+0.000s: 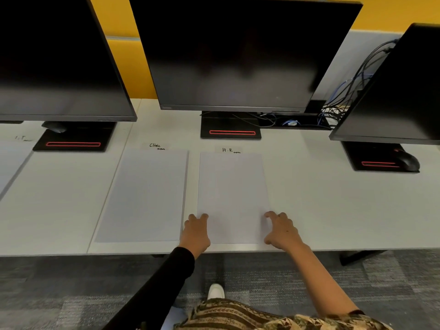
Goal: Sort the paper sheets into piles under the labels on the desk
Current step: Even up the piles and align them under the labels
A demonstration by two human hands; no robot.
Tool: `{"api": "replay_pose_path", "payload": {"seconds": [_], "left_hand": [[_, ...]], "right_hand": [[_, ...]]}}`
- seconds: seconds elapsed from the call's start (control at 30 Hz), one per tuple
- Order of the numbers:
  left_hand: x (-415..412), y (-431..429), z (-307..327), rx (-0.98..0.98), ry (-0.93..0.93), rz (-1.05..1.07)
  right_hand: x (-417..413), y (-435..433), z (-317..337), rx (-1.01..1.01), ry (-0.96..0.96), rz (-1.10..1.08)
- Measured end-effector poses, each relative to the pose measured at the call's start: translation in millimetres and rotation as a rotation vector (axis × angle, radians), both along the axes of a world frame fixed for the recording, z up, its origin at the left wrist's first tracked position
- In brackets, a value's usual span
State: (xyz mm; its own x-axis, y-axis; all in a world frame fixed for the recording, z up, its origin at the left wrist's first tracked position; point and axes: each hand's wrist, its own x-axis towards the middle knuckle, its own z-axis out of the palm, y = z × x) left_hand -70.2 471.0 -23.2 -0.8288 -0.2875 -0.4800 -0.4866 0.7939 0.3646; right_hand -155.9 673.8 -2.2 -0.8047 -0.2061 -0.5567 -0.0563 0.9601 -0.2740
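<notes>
Clinic pile (142,196), H.R pile (232,186) laid; left hand (195,231), right hand (282,231), fingers loose, touch latter's 6 o'clock corners; probably near done.

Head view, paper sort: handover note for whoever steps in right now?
Left hand: fingers loosely bent, touching the left edge of the H.R pile near its front corner.
Right hand: the same at the pile's right edge. Neither hand lifts a sheet.
Piles: H.R pile under the H.R label; Clinic pile under the Clinic label; I.T pile at far left under the I.T label.
Done: three piles lie flat on the desk.
Left: probably only squaring the H.R pile; no unsorted sheets in view.
</notes>
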Motion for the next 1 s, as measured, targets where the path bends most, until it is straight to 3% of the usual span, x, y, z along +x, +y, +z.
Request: {"api": "replay_pose_path", "payload": {"seconds": [0.17, 0.37, 0.67, 1.0], "left_hand": [[3, -20, 10, 0.043, 0.141, 0.077], [21, -72, 26, -0.018, 0.321, 0.237], [82, -215, 42, -0.036, 0.335, 0.490], [173, -414, 64, -0.061, 0.329, 0.654]], "right_hand": [[3, -26, 15, -0.096, 0.194, 0.060], [22, -96, 28, -0.240, 0.212, 0.186], [62, -249, 41, -0.342, 0.221, 0.401], [132, -449, 43, -0.414, 0.174, 0.478]]}}
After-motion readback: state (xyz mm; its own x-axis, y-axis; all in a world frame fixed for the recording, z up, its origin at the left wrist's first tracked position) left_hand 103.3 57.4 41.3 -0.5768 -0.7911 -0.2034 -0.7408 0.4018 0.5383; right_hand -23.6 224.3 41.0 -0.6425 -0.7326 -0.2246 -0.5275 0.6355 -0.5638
